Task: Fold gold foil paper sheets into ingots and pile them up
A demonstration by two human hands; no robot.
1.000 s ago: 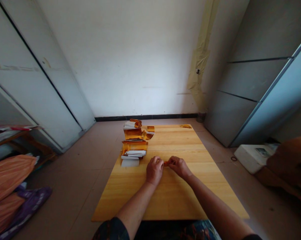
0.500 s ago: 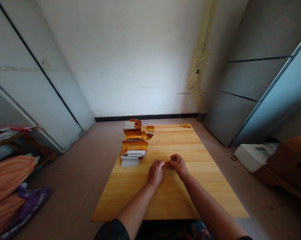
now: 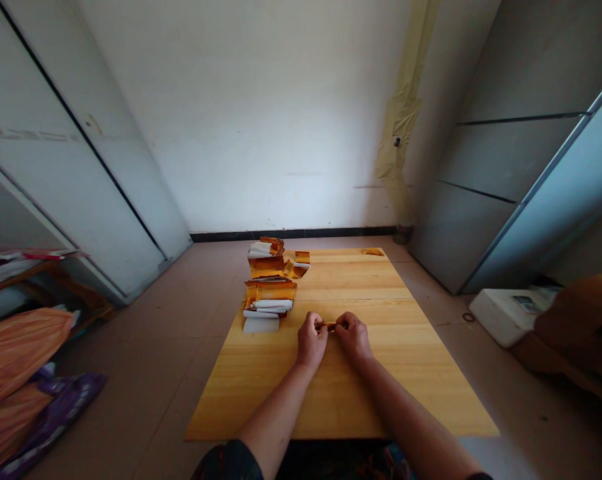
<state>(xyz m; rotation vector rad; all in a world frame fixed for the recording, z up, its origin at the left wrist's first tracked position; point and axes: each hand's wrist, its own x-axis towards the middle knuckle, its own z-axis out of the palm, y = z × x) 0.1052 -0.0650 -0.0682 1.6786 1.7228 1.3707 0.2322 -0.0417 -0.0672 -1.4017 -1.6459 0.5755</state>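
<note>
Close together above the middle of the wooden table (image 3: pixel 405 393), my left hand (image 3: pixel 311 341) and my right hand (image 3: pixel 355 340) pinch opposite ends of a small piece of shiny gold-orange paper (image 3: pixel 329 327). The fingers of both hands are closed, and they hide most of the piece; its exact folds are too small to make out. To the left of my hands lies a pile of gold paper sheets (image 3: pixel 271 291) with white undersides, and a white sheet (image 3: pixel 261 325) sticks out at its near side.
Behind that pile are further gold sheets (image 3: pixel 265 267) and a bundle with white rolled edges (image 3: pixel 259 249). A small folded gold piece (image 3: pixel 372 252) lies at the far right corner. A grey cabinet (image 3: pixel 485 193) and a white box (image 3: pixel 503 313) stand to the right.
My right hand has come down and closed its fingers on the right end of the gold paper. My left hand has stayed nearly in place.
</note>
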